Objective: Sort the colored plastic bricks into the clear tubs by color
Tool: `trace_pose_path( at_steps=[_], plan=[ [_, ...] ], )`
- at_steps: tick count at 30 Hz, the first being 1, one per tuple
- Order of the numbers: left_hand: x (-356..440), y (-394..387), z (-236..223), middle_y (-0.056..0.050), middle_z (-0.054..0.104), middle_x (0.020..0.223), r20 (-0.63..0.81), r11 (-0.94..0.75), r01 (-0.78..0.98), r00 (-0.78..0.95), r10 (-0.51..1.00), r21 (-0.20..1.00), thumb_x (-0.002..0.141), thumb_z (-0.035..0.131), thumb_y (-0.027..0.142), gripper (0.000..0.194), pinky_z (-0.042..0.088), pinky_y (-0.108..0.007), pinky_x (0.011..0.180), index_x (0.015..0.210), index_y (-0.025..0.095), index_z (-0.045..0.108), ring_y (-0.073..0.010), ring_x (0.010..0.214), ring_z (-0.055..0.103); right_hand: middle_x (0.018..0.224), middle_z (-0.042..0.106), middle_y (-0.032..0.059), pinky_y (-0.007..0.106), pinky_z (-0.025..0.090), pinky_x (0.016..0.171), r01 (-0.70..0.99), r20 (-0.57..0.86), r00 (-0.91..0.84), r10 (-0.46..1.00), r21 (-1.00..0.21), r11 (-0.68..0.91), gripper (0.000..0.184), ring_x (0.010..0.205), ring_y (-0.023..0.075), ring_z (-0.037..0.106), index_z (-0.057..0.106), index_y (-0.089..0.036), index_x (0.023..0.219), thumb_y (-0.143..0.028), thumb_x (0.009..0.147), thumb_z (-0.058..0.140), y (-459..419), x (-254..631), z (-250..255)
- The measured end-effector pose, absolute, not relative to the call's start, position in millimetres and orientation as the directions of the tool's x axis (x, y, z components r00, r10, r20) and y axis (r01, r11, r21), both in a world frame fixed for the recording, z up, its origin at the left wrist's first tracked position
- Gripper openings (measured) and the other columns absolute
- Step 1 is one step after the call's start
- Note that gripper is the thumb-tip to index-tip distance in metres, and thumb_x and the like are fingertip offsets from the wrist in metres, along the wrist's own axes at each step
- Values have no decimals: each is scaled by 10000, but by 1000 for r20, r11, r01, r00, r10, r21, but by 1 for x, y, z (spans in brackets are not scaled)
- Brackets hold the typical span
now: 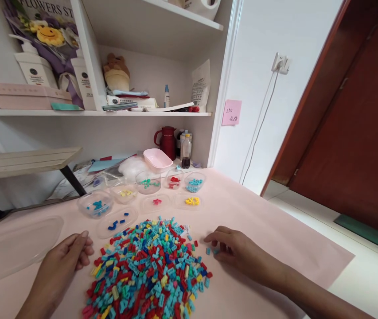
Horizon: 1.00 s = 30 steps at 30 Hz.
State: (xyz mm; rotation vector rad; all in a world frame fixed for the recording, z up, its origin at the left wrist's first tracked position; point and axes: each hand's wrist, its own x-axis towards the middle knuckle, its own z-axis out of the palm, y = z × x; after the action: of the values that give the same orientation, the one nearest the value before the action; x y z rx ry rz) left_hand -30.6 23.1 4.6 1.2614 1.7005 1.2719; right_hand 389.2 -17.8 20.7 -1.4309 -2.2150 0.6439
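A big heap of small building bricks [152,270] in red, light blue, yellow, green and dark blue covers the middle of the pink tabletop [242,292]. Left of the heap is my left hand [64,261], its fingers curled and the thumb pressed to them. Whatever they may hold is hidden. On the other side my right hand [235,248] rests low over the table, fingers bent and apart from the thumb. Loose light blue bricks [208,251] lie by its fingertips. Behind the heap, clear tubs and lids hold bricks sorted by colour, among them light blue bricks [195,184] and yellow bricks [192,201].
A large clear lid [19,243] lies at the left. Against the back stand a pink basin [157,159], a red jug [168,142] and a bottle of dark liquid [186,151]. Above them runs a white shelf [162,114]. The table's right edge borders a tiled floor.
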Motion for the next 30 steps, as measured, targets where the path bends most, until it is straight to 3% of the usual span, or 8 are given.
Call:
trace_pose_path(
  at_steps=[10, 17, 22, 26, 30],
  plan=[
    [-29, 23, 5, -6, 630, 573, 68, 30, 300, -310, 948, 953, 669, 613, 633, 448, 420, -229, 433, 692, 186, 622, -123, 473, 526, 856, 631, 26, 258, 448, 653, 732, 113, -437, 892, -532, 426, 411, 707, 150, 572, 653, -252, 1071, -50, 752, 492, -19, 384, 28],
    [-30, 23, 4, 2, 631, 586, 64, 27, 294, -296, 953, 956, 694, 602, 610, 423, 418, -221, 444, 710, 187, 611, -115, 479, 523, 932, 645, 56, 268, 452, 697, 729, 137, -528, 838, -433, 530, 273, 775, 165, 602, 671, -231, 982, -99, 849, 473, -13, 381, 27],
    [-30, 23, 4, 5, 630, 587, 57, 41, 309, -302, 952, 950, 697, 595, 617, 428, 415, -220, 449, 707, 189, 611, -113, 480, 520, 923, 639, 77, 296, 453, 719, 744, 156, -543, 825, -367, 559, 274, 812, 190, 601, 666, -221, 1013, -143, 894, 431, -15, 381, 22],
    [-30, 23, 4, -2, 634, 589, 64, 36, 315, -301, 952, 948, 691, 600, 620, 431, 418, -234, 450, 709, 190, 617, -125, 481, 525, 900, 657, 54, 280, 453, 710, 713, 146, -450, 881, -535, 453, 235, 783, 169, 594, 677, -208, 914, -108, 811, 490, -11, 381, 20],
    [-31, 24, 3, 2, 631, 598, 59, 42, 325, -294, 954, 945, 710, 587, 617, 427, 421, -229, 465, 711, 191, 617, -121, 490, 530, 743, 624, 11, 240, 414, 589, 573, -20, -335, 942, -798, 187, 110, 662, 135, 535, 659, -179, 833, -206, 775, 569, 8, 391, 21]
  ],
)
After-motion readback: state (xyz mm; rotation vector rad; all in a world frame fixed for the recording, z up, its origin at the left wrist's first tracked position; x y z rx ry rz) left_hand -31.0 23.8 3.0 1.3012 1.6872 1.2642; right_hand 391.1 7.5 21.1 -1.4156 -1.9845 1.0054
